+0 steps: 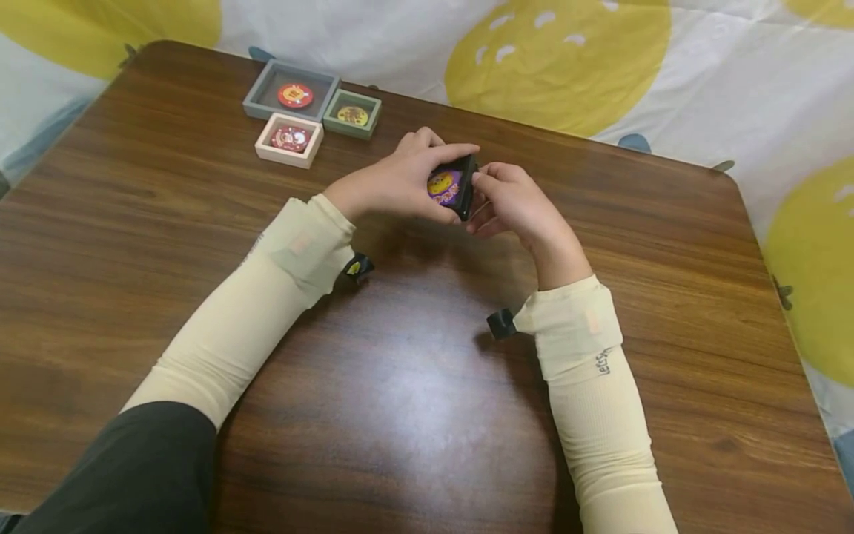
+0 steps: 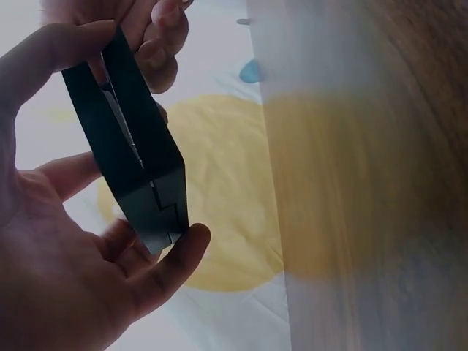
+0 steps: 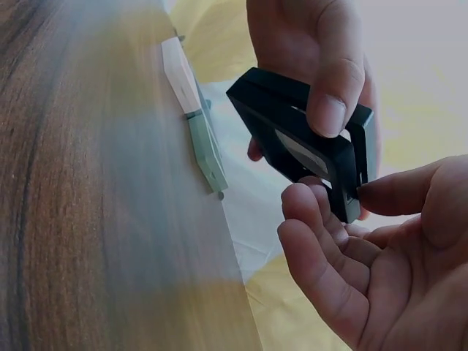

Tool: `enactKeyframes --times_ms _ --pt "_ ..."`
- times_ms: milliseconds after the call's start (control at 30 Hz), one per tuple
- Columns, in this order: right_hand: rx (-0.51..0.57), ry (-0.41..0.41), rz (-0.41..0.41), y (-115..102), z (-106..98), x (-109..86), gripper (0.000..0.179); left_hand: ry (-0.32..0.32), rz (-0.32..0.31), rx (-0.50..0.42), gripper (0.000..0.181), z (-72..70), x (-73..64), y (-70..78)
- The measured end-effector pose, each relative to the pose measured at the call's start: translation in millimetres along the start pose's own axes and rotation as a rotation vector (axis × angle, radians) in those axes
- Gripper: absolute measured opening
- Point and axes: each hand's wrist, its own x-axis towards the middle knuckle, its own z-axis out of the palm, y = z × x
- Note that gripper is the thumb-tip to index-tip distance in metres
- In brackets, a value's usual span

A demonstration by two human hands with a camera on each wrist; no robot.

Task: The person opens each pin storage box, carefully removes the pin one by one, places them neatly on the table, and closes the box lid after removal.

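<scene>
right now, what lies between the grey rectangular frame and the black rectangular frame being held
In the head view, the small green rectangular frame, then part of the left hand.

Head view gives you even, bright light, with whitish glare on the near middle of the bench (image 1: 414,475) and soft shadow along your right sleeve (image 1: 600,415). Your wrist views run dimmer, hazy: black frame (image 2: 155,139) near silhouette against washed-out cloth (image 2: 227,197), blurrily mirrored in the bench.

Glare (image 1: 430,437) brightens 1 brown wood-grain table (image 1: 680,311) beside white cloth (image 1: 740,81) with yellow circles (image 1: 560,85).
</scene>
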Motion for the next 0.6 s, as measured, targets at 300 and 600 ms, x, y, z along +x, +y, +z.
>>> enactKeyframes --times_ms 300,600 --pt "-0.087 0.028 -0.021 4.4 -1.4 3.4 0.030 -0.052 -0.021 0.091 0.098 0.5 3.2 -0.2" --pt "0.016 0.000 0.022 16.7 1.2 15.9 0.028 -0.048 -0.056 0.125 0.093 2.0 2.4 -0.6"
